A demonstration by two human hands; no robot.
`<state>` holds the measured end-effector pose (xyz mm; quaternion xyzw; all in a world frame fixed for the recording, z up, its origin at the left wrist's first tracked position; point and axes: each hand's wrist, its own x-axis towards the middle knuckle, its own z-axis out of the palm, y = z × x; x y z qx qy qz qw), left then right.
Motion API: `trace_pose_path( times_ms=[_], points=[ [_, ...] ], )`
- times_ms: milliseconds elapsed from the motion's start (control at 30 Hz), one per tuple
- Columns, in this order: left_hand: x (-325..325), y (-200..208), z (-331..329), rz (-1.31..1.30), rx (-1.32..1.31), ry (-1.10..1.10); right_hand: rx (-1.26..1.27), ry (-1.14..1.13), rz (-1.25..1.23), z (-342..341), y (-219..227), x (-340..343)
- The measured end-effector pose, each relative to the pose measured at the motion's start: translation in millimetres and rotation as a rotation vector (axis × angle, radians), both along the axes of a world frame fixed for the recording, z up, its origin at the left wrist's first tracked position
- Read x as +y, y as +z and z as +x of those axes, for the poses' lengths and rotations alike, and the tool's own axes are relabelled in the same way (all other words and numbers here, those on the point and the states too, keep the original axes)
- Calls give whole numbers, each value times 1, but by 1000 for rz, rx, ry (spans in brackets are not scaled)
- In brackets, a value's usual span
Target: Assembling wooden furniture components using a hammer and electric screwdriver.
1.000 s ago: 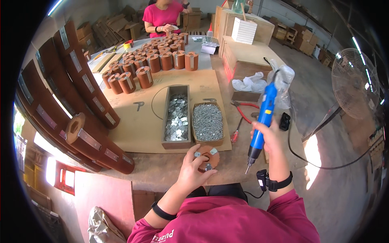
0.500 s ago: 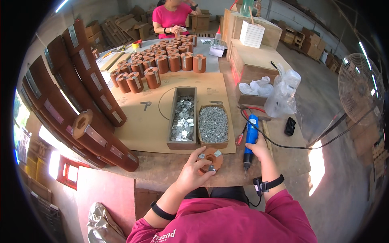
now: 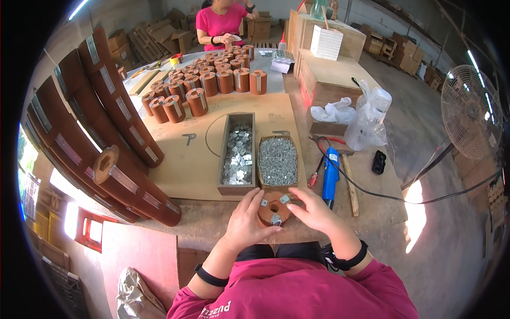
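Observation:
At the table's near edge stands a short reddish-brown cylinder (image 3: 268, 216) with a hole through its middle and three small metal plates on its top. My left hand (image 3: 245, 222) curves round its left side, the thumb along the near edge. From the right, my right hand (image 3: 314, 213) grips the same cylinder, its fingers by the upper right plate. A blue electric screwdriver (image 3: 331, 173) lies on the table right of my right hand, its lower tip hidden behind my wrist. Beyond the cylinder are a wooden box of small metal plates (image 3: 238, 159) and a box of screws (image 3: 278, 162).
Tall stacks of brown cylinders (image 3: 119, 101) rise at the left. Several finished-looking cylinders (image 3: 210, 83) stand farther back, near a co-worker in pink (image 3: 222, 24). Right lie a wooden stick (image 3: 350, 186), a black cable (image 3: 382, 192) and plastic bags (image 3: 370, 117); a fan (image 3: 472, 111) stands beyond.
My right hand has let go of the electric screwdriver, which now lies on the table, and has moved left onto the cylinder. My left hand stays at the cylinder, its fingers spread farther round it.

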<state>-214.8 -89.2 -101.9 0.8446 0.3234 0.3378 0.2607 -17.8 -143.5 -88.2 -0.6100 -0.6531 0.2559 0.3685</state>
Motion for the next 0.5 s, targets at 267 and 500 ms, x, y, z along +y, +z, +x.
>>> trace_pose_path(
  times_ms=[267, 500],
  points=[
    [-6, -14, 1, 121, 32, 93, -173, -10, 151, -14, -20, -2],
    [-9, -14, 4, 8, -19, 96, -198, -58, 198, -16, -25, -2]
  ],
)
